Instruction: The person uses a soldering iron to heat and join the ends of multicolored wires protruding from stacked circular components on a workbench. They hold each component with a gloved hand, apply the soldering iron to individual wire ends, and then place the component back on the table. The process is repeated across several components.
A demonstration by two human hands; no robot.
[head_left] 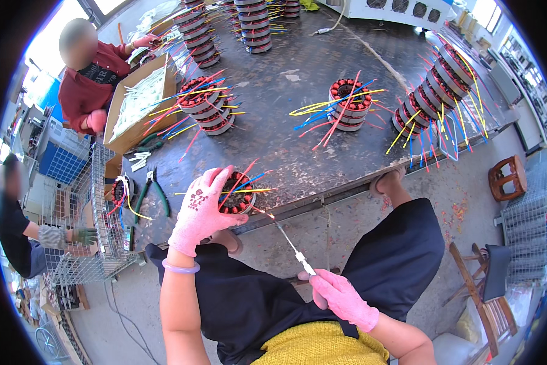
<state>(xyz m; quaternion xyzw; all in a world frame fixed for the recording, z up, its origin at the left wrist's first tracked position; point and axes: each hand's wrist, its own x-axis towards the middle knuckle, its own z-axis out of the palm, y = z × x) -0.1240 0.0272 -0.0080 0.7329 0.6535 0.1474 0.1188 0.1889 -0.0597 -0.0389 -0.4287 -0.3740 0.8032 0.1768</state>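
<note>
— While the wound stator (237, 193) sat at the near table edge (322, 198), which hand was closer to it?

— The left hand (202, 210); its fingers were curled over the stator's left side, gripping it.

— And the right hand (340, 296)?

— Lower, over the lap, closed around a thin rod tool (289, 242) that slanted up-left, its tip just beside the stator's near rim.

left hand (200, 210) grips stator (237, 193) | right hand (341, 298) holds thin tool (289, 242) | table edge (322, 198)

Pink gloves, a lilac bangle, black apron, and yellow top.
</note>
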